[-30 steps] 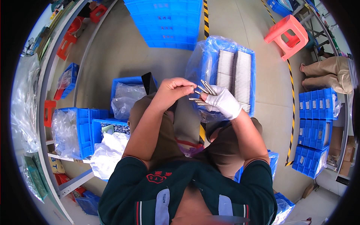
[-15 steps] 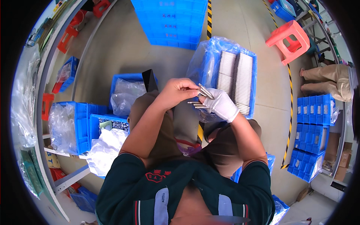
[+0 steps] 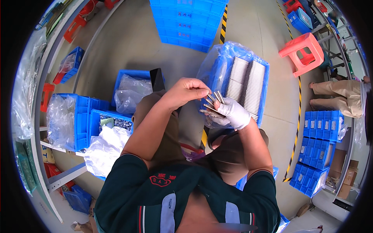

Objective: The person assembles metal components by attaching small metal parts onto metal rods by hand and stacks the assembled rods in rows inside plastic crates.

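Observation:
My right hand [image 3: 236, 113], in a white glove, is closed around several slim silvery metal rods [image 3: 213, 105]. Their ends fan out past its fingers toward the left. My bare left hand [image 3: 189, 91] pinches with thumb and forefinger at the tip of one upper rod; its other fingers are curled. Just beyond my right hand is a blue crate [image 3: 266, 77] lined with clear plastic film [image 3: 211, 64]. Inside it lie two long rows of closely packed silvery rods [image 3: 254, 83].
Left of my knees stand a blue bin with a plastic bag [image 3: 130, 95] and one of small metal parts [image 3: 120, 122], partly under white cloth [image 3: 107, 149]. Blue crates [image 3: 186, 25] are stacked ahead. A red stool [image 3: 303, 52] and another person's legs [image 3: 336, 93] are at right.
The rods in my gloved hand have spread apart more, and that hand has shifted slightly right and turned. My left hand stays at the rod tips. The whole view has tilted a little.

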Demonstrator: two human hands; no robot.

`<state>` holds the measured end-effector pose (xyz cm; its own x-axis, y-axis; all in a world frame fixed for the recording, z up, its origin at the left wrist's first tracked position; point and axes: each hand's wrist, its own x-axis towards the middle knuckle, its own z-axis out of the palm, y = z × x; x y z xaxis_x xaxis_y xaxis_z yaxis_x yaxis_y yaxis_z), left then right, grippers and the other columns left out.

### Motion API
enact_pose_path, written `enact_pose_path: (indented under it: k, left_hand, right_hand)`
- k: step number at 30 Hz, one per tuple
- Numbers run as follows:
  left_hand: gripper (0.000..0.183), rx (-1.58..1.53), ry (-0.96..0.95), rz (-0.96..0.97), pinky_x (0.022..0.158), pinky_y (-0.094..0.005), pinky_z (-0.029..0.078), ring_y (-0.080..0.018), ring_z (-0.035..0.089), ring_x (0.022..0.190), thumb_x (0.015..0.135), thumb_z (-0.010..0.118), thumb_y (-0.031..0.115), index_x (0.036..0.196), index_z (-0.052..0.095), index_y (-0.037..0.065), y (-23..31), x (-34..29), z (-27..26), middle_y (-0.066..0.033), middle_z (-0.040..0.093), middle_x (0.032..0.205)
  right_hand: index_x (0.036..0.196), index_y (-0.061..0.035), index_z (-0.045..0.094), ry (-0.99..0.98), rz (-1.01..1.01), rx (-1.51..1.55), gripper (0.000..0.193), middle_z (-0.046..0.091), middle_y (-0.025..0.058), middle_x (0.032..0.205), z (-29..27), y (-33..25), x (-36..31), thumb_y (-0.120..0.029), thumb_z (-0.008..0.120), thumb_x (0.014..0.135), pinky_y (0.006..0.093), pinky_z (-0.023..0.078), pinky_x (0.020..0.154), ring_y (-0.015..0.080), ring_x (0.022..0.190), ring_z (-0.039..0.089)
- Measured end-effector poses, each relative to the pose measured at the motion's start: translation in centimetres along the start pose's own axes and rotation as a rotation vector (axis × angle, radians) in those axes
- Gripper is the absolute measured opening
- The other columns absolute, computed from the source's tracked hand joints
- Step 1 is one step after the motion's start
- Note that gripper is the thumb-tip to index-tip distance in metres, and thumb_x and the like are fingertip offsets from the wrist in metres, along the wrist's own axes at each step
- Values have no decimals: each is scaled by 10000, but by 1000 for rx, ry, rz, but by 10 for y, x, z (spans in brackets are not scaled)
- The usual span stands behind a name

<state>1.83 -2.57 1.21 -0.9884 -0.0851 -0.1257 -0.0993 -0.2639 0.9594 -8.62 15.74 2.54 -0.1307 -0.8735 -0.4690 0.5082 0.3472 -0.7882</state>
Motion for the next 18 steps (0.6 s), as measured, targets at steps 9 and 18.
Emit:
enact_pose_path:
  k: [9,18]
  left_hand:
    - [118,50,-61,48,744,-220,446,-77,564,800,801,603,32,909,637,0,-2,-4,-4,-24,628,858]
    - [116,96,-90,33,757,-229,439,-99,568,822,775,618,14,886,648,-3,8,-6,-3,-43,626,867]
  right_hand:
    - [959,-12,574,63,-19,4,408,585,60,767,5,5,-2,-385,624,801,195,256,417,60,503,382]
    - [932,-9,574,2,-35,-23,409,493,2,650,6,3,-1,-396,614,807,194,237,414,62,491,369]
